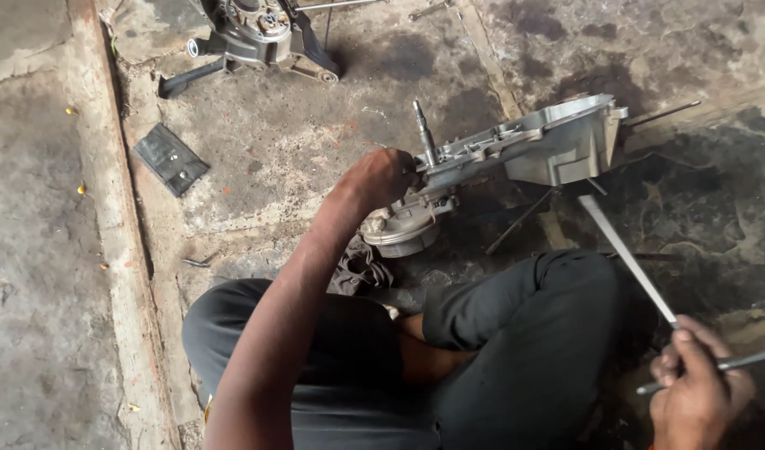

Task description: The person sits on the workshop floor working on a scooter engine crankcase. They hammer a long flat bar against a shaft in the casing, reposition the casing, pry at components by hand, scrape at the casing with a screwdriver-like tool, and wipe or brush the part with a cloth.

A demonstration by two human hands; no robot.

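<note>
My left hand [384, 177] grips the near end of a grey metal engine casing [539, 148] that lies on the oily concrete floor, just beside its upright threaded shaft [423, 133]. A round metal part [403, 229] sits under that end of the casing. My right hand [695, 385] at the lower right is closed on a long flat metal bar [622, 254] that points up toward the casing, and a thin metal rod [737, 364] also runs through its fingers. My legs in dark trousers [499, 333] are folded below the casing.
A second engine part [257, 37] with a black lever lies at the top. A flat black pad [170, 158] rests on the floor at the left. A dark rag [359, 267] sits by my knee. Thin rods [520, 221] lie under the casing. A raised concrete edge [107, 200] runs down the left.
</note>
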